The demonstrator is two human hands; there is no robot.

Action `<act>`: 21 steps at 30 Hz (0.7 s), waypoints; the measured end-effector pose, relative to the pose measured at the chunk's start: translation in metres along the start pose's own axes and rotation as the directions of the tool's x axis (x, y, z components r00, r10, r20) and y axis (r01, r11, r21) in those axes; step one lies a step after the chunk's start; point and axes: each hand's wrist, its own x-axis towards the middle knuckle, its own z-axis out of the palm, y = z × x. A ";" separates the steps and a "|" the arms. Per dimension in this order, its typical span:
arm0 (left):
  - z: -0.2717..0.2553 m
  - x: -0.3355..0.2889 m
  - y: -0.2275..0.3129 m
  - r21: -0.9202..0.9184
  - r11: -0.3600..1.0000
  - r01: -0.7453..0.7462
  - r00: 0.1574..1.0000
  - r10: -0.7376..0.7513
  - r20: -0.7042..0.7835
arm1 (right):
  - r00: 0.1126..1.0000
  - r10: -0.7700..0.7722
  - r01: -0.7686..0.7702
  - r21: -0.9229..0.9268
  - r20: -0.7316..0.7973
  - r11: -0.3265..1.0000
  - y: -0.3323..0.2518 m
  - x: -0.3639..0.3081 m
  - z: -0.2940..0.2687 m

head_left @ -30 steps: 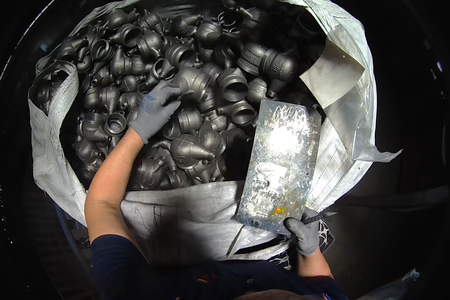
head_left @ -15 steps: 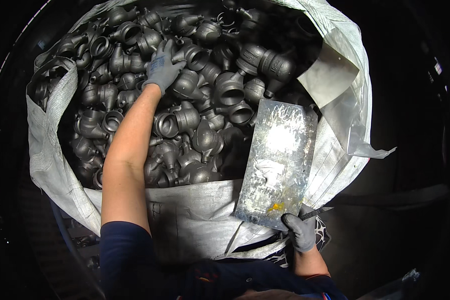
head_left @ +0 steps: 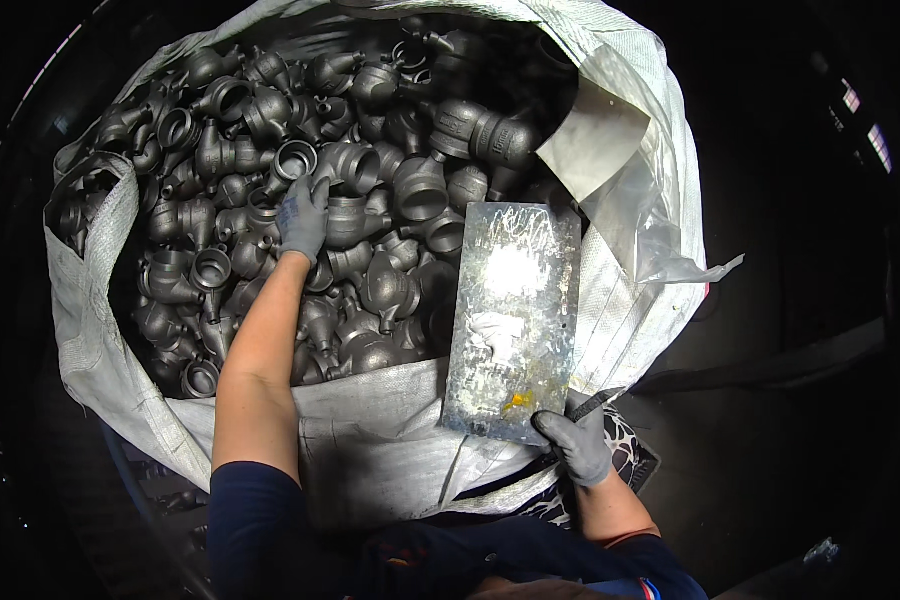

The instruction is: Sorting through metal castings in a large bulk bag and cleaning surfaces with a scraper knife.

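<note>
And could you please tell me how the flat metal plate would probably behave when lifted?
The flat metal plate is probably stiff, as it shows no visible sag. It might tip or swivel, since the right hand grips only its lower right corner.

This looks like a factory or foundry workshop: a big white woven sack (head_left: 370, 440) is heaped with dark metal castings (head_left: 388, 285), a scuffed metal sheet (head_left: 520, 325) covers part of its near rim, and dark floor (head_left: 750, 470) lies to the sack's right.
</note>
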 end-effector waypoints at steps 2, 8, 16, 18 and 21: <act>-0.008 -0.005 0.002 -0.008 0.999 -0.034 0.997 0.033 -0.073 | 1.000 0.025 -0.025 0.000 0.013 1.000 -0.004 0.000 0.001; -0.042 -0.036 -0.009 0.325 0.799 -0.506 0.862 0.483 0.154 | 0.985 0.153 -0.152 -0.019 0.077 0.988 -0.017 -0.003 0.000; -0.168 -0.058 0.100 -0.345 0.935 -0.082 0.781 0.275 0.561 | 0.989 0.051 -0.065 0.096 0.138 0.993 -0.002 -0.016 -0.031; -0.145 -0.024 0.140 -0.283 0.891 -0.355 0.796 0.447 0.408 | 0.991 0.055 -0.071 0.142 0.118 0.987 -0.010 -0.018 -0.040; -0.078 0.024 0.194 -0.304 0.800 -0.517 0.744 0.595 0.303 | 0.998 0.044 -0.055 0.358 0.037 0.932 -0.022 -0.016 -0.018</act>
